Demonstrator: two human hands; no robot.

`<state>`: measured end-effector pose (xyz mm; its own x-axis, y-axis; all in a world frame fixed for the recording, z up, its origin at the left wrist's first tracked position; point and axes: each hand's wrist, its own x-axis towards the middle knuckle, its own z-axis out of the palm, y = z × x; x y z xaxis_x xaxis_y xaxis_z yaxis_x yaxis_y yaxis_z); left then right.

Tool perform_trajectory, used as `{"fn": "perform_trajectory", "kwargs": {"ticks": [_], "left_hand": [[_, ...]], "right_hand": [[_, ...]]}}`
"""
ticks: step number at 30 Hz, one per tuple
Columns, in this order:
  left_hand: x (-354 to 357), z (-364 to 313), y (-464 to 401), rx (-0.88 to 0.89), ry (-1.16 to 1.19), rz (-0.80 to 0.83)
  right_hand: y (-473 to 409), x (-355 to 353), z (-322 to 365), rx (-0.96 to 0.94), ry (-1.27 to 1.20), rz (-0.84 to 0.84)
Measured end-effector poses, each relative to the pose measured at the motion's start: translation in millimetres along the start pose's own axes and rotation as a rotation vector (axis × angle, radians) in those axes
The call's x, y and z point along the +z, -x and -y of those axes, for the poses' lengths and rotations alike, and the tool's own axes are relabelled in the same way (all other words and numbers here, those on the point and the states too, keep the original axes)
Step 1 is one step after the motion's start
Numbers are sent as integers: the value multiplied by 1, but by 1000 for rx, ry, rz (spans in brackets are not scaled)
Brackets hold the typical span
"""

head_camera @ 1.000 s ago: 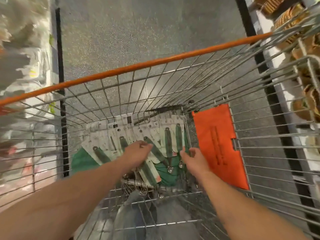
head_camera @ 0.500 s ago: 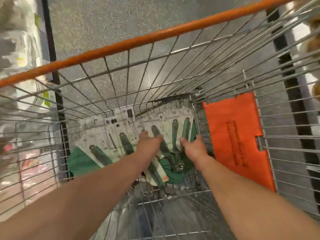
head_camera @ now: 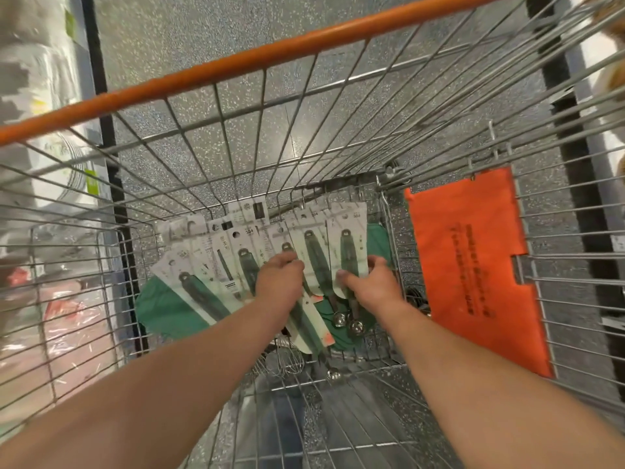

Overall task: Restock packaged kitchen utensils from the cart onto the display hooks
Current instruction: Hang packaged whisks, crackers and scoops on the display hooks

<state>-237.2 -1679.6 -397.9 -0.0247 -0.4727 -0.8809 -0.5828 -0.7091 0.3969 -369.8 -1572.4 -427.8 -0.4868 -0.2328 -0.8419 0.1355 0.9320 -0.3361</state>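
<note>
Both hands reach deeper into the cart (head_camera: 189,184); left hand (head_camera: 279,282) presses the spoon cards (head_camera: 236,258), fingers bent; right hand (head_camera: 375,286) pinches a card at 3 o'clock.

I see the utensil packages (head_camera: 257,252) fanned out in the cart (head_camera: 209,184), mid-frame, lying on a cloth (head_camera: 162,309). My left hand (head_camera: 279,282) and right hand (head_camera: 373,286) rest on them (right hand at the rightmost card), a flap (head_camera: 473,265) hanging right of them.
</note>
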Motion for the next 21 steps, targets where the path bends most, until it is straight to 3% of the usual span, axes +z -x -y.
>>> {"fn": "perform_trajectory", "kwargs": {"ticks": [2, 7, 11, 18, 21], "left_hand": [[-7, 5, 5, 20, -68, -61], [-21, 33, 14, 2, -222, -34], [-21, 41, 8, -81, -164, -47], [-9, 49, 26, -97, -380, 176], [-5, 57, 27, -35, -387, 149]], "right_hand": [[1, 3, 2, 6, 5, 13], [4, 16, 10, 1, -47, 5], [6, 29, 13, -48, -8, -57], [12, 35, 11, -56, 101, -143], [13, 34, 9, -73, 71, -159]]}}
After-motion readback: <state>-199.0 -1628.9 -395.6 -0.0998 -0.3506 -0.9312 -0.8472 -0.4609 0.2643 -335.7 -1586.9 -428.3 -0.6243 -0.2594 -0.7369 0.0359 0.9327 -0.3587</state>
